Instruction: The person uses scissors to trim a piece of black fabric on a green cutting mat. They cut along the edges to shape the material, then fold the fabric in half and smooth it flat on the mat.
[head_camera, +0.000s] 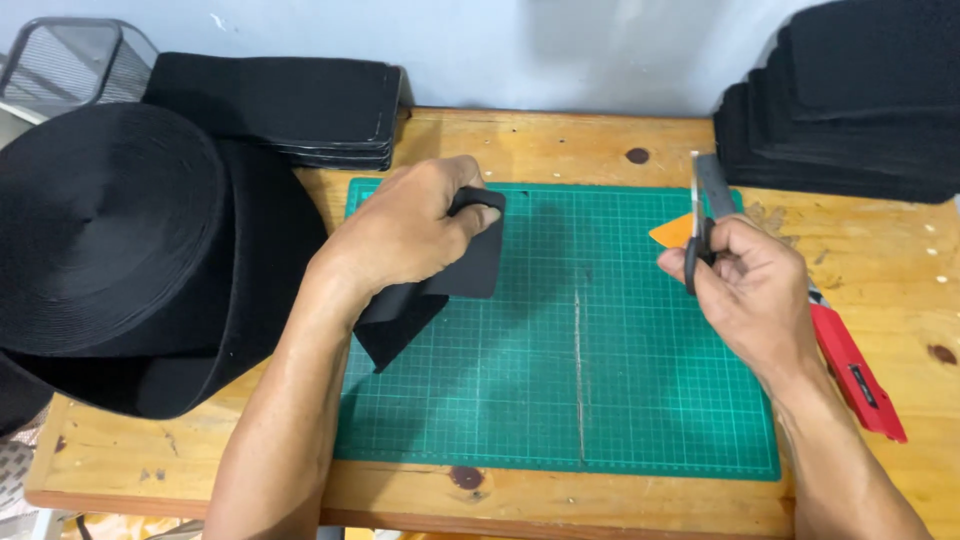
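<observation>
Left hand (405, 225), fingers closed on the black strap (470, 268), holds it over the green mat (600, 400); the strap's long axis runs back left to the roll (110, 250). Right hand (745, 280), well apart to the right, grips shut scissors (708, 195), blades pointing away.

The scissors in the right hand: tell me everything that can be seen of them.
The scissors have black handles and narrow grey metal blades. The right hand grips them by the handles, fingers through the loops, which hides most of the handles. The blades look closed and point up and away, toward the wall, held above the right edge of the green cutting mat. They cut nothing and touch only that hand.
</observation>
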